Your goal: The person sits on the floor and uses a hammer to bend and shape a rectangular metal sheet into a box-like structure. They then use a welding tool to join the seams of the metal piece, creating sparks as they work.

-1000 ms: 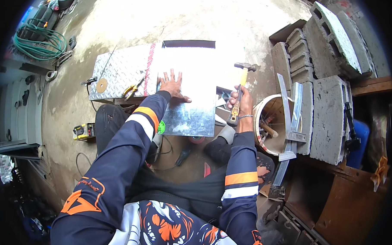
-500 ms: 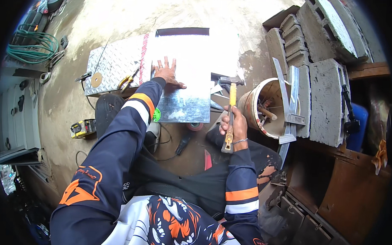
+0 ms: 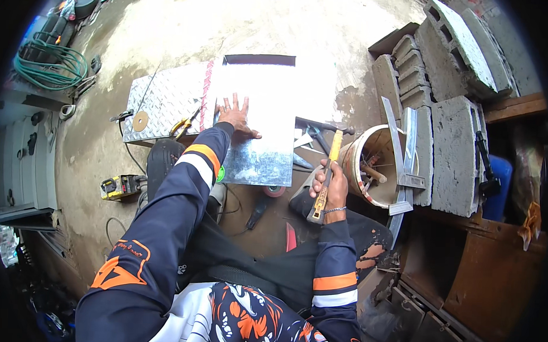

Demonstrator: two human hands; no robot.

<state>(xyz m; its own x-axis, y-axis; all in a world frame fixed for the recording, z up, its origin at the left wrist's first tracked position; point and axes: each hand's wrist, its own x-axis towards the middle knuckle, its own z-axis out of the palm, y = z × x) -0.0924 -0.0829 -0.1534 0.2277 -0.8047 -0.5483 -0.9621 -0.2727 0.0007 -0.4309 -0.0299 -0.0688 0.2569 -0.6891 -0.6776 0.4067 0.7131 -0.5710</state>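
Note:
My left hand [image 3: 238, 117] lies flat with fingers spread on a shiny sheet-metal piece [image 3: 259, 164], whose far end shows a dark upright edge. My right hand [image 3: 332, 188] is wrapped round the handle of a hammer [image 3: 335, 146], yellow near the head. The hammer is held to the right of the metal piece, its dark head pointing away from me and its butt toward my lap. Under the metal's near edge an angle grinder [image 3: 262, 210] rests on the floor, partly hidden.
On the left lies a tread-pattern metal plate [image 3: 168, 92] with yellow-handled pliers [image 3: 180, 127] and a tan disc [image 3: 140, 121]. A bucket [image 3: 347, 152] with metal squares [image 3: 409, 157] leaning on it stands right, beside concrete blocks [image 3: 455, 153]. A yellow-black tool [image 3: 119, 187] sits at left.
The hammer has tilted, its head swinging a little to the right. My left hand stays flat on the metal. The whole scene sits slightly lower in view.

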